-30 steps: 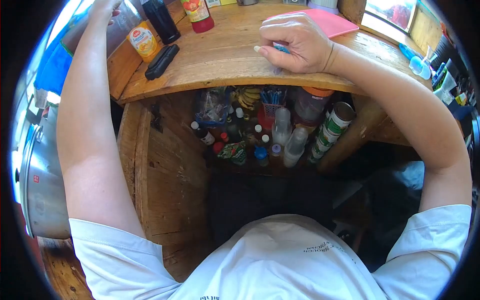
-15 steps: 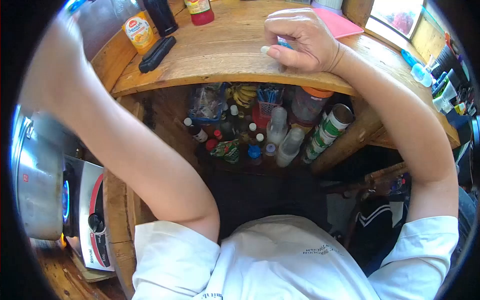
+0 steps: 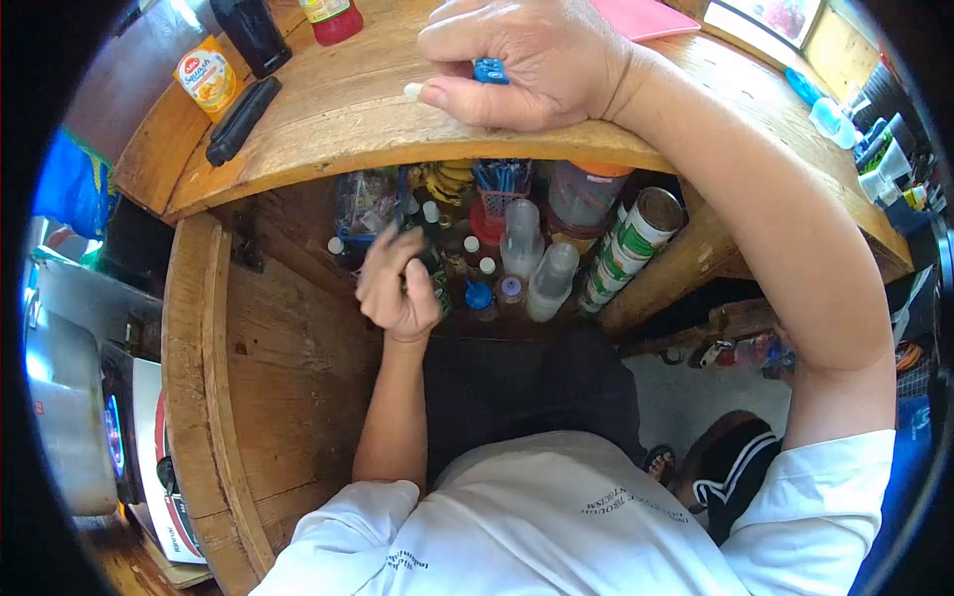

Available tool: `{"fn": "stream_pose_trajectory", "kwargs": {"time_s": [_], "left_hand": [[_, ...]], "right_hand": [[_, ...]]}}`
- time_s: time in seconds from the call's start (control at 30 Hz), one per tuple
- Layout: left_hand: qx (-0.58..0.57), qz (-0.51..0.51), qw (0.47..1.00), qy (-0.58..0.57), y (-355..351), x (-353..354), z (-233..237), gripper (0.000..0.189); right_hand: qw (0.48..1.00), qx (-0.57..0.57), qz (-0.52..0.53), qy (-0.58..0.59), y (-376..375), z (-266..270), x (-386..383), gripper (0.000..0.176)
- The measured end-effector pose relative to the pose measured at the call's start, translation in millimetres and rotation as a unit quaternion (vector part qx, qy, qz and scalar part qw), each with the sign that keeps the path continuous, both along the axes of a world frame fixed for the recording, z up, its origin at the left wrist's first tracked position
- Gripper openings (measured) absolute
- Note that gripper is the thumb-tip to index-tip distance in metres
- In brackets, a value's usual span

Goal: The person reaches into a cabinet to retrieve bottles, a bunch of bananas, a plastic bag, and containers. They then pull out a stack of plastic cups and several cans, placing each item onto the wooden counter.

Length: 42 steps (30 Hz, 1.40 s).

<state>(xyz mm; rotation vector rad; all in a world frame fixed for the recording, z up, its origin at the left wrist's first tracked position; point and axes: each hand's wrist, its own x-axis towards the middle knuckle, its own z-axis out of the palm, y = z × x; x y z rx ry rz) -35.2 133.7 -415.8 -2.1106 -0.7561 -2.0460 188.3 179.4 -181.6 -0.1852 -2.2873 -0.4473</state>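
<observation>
My right hand (image 3: pixel 537 65) rests on the wooden counter's front edge, fingers curled round a small blue object (image 3: pixel 490 71); most of it is hidden, so its kind cannot be made out. Below, my left hand (image 3: pixel 397 288) hovers in front of the shelf under the counter. Its fingers are half bent and slightly smeared, the thumb stands apart, and nothing shows in it. Behind it are white-capped bottles (image 3: pixel 471 244), a clear bag-like bundle (image 3: pixel 368 204) and a green packet (image 3: pixel 439 283), partly covered by the hand.
A pot (image 3: pixel 65 417) sits on a lit gas stove (image 3: pixel 149 437) at left. On the counter (image 3: pixel 368 119) stand a squash bottle (image 3: pixel 209 79) and a black oblong case (image 3: pixel 243 121). A green-white can (image 3: pixel 631 243) is on the shelf. Another person's dark clothing (image 3: pixel 735 462) shows at lower right.
My left arm has swung from the upper left, above the stove, down to the shelf front. My right hand stays on the counter, still closed. The view has shifted slightly.
</observation>
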Motion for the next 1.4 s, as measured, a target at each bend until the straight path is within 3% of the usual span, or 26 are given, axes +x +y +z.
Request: {"fn": "stream_pose_trajectory", "kwargs": {"time_s": [0.1, 0.13, 0.27, 0.37, 0.5, 1.1, 1.17, 1.4], "left_hand": [[-0.206, 0.079, 0.975, 0.007, 24, -7, -64, 0.016], [-0.275, 0.101, 0.956, 0.006, 40, -8, -70, 0.016], [-0.350, 0.253, 0.898, 0.087, 149, -22, -55, 0.037], [-0.295, 0.300, 0.868, 0.263, 210, -30, -37, 0.037], [-0.296, 0.308, 0.841, 0.333, 263, -26, -24, 0.037], [-0.338, 0.287, 0.842, 0.308, 292, -28, -21, 0.034], [-0.341, 0.283, 0.844, 0.303, 292, -28, -21, 0.033], [-0.348, 0.275, 0.849, 0.287, 293, -19, -22, 0.032]], "right_hand": [[1.000, 0.014, 0.001, 0.004, 0, 1, -2, 0.035], [1.000, 0.007, -0.004, 0.004, 0, 1, -3, 0.034], [1.000, 0.002, -0.011, 0.011, 6, -2, -4, 0.034], [0.999, 0.020, -0.035, 0.014, 7, -3, -3, 0.034], [0.998, 0.012, -0.067, -0.001, 3, -3, 0, 0.034], [0.997, -0.009, -0.076, -0.001, 1, -2, -1, 0.032], [0.991, -0.031, -0.130, -0.026, 1, -1, -4, 0.031], [0.995, -0.029, -0.095, -0.010, -4, 0, -1, 0.028]]}}
